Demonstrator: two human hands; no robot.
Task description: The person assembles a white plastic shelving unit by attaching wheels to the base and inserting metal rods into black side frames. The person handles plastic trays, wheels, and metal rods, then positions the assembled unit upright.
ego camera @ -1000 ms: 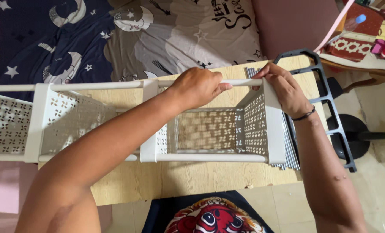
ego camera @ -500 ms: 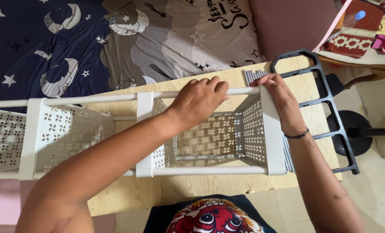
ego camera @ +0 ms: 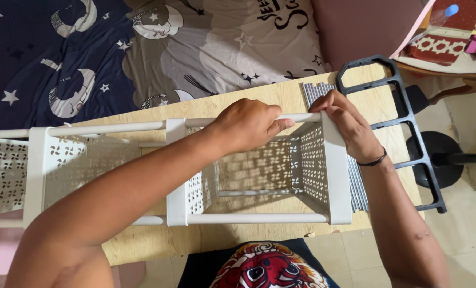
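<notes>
Under both hands (ego camera: pixel 248 125) (ego camera: pixel 344 125): white rack's top rail (ego camera: pixel 296 117).

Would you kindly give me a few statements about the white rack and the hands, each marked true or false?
1. The left hand grips the rack's top pole. True.
2. The right hand rests at the rack's end corner. True.
3. The rack lies on a glass table. False: the table is light wood.
4. A black frame lies left of the rack. False: it lies to the right.
5. The right wrist is bare. False: it wears a dark band.
</notes>
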